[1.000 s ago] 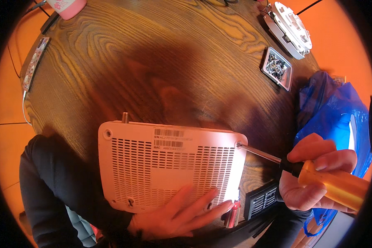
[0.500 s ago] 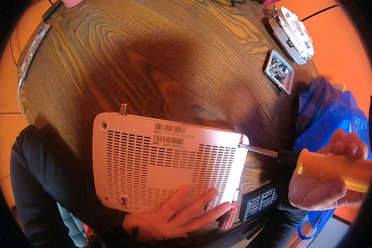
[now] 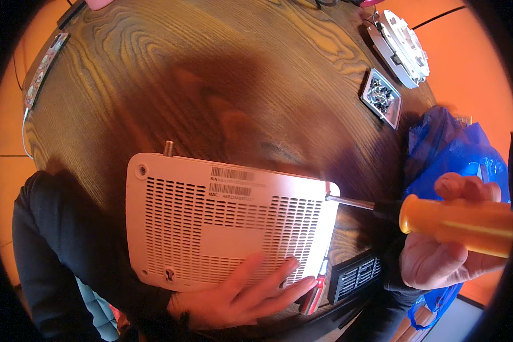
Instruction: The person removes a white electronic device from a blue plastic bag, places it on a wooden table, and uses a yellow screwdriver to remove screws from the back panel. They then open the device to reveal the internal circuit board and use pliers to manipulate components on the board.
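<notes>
A white plastic router-like box (image 3: 233, 239) with a slotted underside, barcodes and a metal connector at its far edge is in front of me. My left hand (image 3: 239, 293) holds its near edge, with the fingers spread over the slots and the thumb hidden. At the right, my right hand (image 3: 439, 262) is closed around the yellow handle of a screwdriver (image 3: 461, 224). Its metal shaft points left, and the tip sits in the hole at the box's far right corner. Whether a screw is inside cannot be seen.
A tray of screws (image 3: 382, 98) and a round white appliance part (image 3: 402, 51) lie at the far right. A blue plastic bag (image 3: 456, 148) is beyond my right hand. A red-handled screwdriver (image 3: 313, 295) and a black vented part (image 3: 356, 279) lie close by. A power strip (image 3: 45, 71) is far left.
The yellow screwdriver handle has shifted slightly up and left, and my right fingers have turned a little around it. The tip stays at the same corner hole. My left hand keeps its place.
</notes>
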Motion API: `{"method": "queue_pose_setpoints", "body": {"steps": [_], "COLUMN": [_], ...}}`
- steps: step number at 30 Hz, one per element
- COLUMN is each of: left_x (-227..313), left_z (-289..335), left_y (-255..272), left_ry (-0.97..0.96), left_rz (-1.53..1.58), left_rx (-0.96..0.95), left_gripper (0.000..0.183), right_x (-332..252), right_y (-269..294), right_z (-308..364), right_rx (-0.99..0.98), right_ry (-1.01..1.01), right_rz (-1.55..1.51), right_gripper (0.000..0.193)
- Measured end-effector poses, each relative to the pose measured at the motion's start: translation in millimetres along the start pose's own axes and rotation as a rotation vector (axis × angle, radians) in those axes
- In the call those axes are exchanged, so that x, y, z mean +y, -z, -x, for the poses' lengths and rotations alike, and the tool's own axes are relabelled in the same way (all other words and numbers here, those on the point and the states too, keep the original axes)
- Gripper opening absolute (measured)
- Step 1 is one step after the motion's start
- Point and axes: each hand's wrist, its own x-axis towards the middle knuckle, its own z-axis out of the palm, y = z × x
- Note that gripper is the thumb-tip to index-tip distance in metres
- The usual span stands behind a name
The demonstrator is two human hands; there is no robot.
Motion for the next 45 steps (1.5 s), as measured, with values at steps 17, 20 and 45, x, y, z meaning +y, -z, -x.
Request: {"method": "queue_pose_setpoints", "body": {"steps": [17, 20, 45], "left_x": [-2, -2, 2], "left_z": [-1, 0, -2], "left_y": [-4, -2, -13], "left_ry": [0.056, 0.043, 0.070], "left_rz": [-0.011, 0.039, -0.116], "left_rx": [0.107, 0.085, 0.176], "left_gripper": [0.048, 0.048, 0.055], "right_x": [6, 8, -10], "right_y": [19, 12, -7], "right_z": [0, -3, 14], "right_rx": [-0.137, -0.132, 0.170], "right_ry": [0.042, 0.083, -0.167], "right_rz": [-0.196, -0.126, -0.234], "right_gripper": [0.043, 0.043, 0.049]}}
